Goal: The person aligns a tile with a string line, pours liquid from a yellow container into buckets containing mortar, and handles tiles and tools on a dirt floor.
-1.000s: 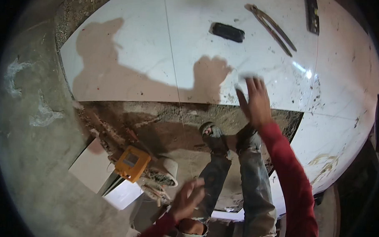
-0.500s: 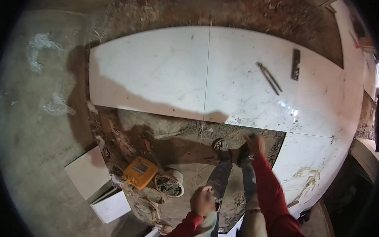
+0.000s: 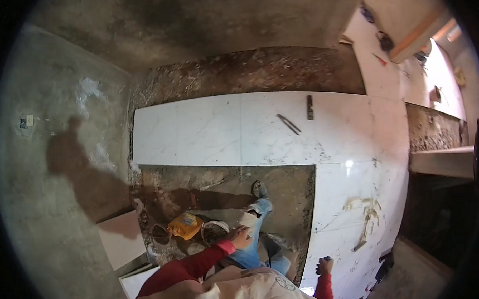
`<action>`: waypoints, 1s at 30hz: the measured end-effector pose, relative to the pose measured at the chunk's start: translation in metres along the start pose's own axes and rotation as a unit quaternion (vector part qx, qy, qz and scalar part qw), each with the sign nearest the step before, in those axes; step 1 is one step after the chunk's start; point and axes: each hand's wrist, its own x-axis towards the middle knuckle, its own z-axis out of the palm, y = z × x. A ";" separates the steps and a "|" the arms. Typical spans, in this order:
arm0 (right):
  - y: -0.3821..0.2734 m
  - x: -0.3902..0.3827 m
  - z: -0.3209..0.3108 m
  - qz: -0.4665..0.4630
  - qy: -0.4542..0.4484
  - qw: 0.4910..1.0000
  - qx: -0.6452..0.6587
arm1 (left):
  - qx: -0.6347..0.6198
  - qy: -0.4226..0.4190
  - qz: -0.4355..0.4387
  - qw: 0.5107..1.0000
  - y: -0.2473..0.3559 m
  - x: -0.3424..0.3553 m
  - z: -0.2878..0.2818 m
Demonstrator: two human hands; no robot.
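My left hand [image 3: 241,238] lies against my bent leg near the knee, its fingers loosely apart and nothing visible in them. Low on the right, my right hand [image 3: 326,266] is closed beside the white floor tiles [image 3: 338,205]. Something small and dark shows at its fingers, too small to name. Just left of my left hand stands a bucket [image 3: 214,230] with dark wet-looking material in it. A yellow jerrycan [image 3: 185,225] lies next to the bucket. Ahead, long-handled pincers [image 3: 289,124] and a short dark level [image 3: 310,107] rest on the tiled strip.
Bare rough ground [image 3: 285,188] lies sunken between the tiles, with my foot [image 3: 259,189] on it. Loose tiles [image 3: 121,240] lean at the lower left by a grey wall [image 3: 65,143]. Smeared mortar [image 3: 372,212] marks the right tiles. A dirt strip [image 3: 253,71] runs along the far wall.
My right hand has moved back from near my foot to the lower right, over the tiles. My left hand stays by my leg. The view has tilted up, showing more wall.
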 end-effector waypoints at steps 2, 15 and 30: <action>0.103 0.004 -0.007 -0.092 0.010 0.993 0.075 | 0.002 -0.055 0.044 0.997 0.016 -0.002 -0.001; 0.475 -0.306 0.155 0.427 0.331 0.712 0.449 | 0.274 -0.387 0.377 0.796 0.285 -0.058 0.174; 0.326 -0.308 0.312 0.523 0.190 0.477 0.680 | 0.621 -0.589 0.473 0.210 0.445 -0.212 0.361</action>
